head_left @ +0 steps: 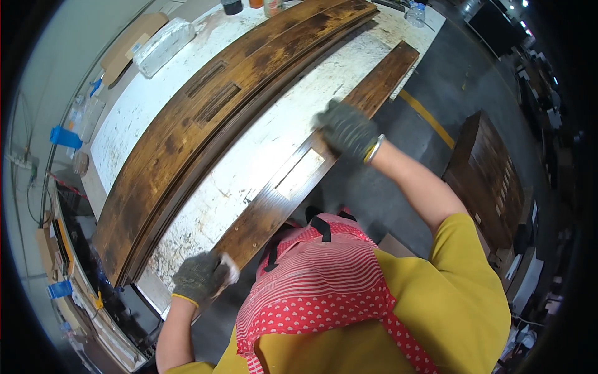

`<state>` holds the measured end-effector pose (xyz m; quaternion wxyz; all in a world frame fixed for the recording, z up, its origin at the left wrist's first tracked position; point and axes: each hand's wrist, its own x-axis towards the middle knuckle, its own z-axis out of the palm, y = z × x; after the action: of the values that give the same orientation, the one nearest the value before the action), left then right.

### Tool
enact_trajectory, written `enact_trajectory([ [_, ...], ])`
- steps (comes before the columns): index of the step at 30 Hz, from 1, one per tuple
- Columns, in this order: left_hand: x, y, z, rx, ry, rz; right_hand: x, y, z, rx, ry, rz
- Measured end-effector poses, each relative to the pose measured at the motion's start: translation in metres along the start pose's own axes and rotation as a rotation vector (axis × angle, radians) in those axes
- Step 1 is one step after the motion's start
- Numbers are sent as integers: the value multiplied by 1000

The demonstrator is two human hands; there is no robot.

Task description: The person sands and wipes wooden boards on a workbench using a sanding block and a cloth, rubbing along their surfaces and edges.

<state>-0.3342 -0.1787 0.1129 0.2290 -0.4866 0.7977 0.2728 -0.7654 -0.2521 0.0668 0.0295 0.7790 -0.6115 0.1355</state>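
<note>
Our red-and-white striped apron [321,258] lies nearest, and just beyond it the stained wooden board [244,237] runs along the near long edge of the white surface [215,187]. To wipe it well, we judge, light, even strokes along the grain would suit, with the board braced against slipping off that edge. Our left gloved hand [199,274] is at the board's left end, fingers closed on a crumpled white cloth [229,269]. Our right gloved hand [347,129] is over the board toward the surface's right end, too blurred to tell whether its fingers grip or lie flat. The right forearm [418,181] reaches well out; the left forearm [175,333] rises steeply beside the surface's near left corner.
</note>
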Motion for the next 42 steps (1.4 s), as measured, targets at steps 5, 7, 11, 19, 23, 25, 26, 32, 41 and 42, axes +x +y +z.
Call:
enact_trajectory([
  [5, 100, 112, -23, 18, 684, 623, -3, 29, 14, 19, -24, 16],
  [7, 135, 169, -47, -117, 540, 627, 1, 75, 17, -6, -12, 59],
  [11, 193, 216, -52, -42, 552, 614, 8, 59, 2, 123, -63, 10],
  [19, 217, 243, -72, 41, 276, 313, 20, 202, -6, 73, 19, -66],
  [23, 224, 251, -78, 22, 166, 204, 24, 173, 4, 45, -92, -278],
  [25, 220, 261, -85, 29, 136, 132, 27, 175, 14, 197, -116, -266],
  [26, 218, 262, -86, 25, 134, 89, 31, 182, 11, 198, -187, -219],
  [32, 226, 270, -88, 40, 52, -17, 45, 343, -5, -54, -72, -107],
  [41, 226, 278, -93, 4, 63, -67, 76, 458, -36, -168, -118, 206],
  [42, 226, 278, -94, -13, 41, -97, 77, 437, -41, -116, -184, 170],
])
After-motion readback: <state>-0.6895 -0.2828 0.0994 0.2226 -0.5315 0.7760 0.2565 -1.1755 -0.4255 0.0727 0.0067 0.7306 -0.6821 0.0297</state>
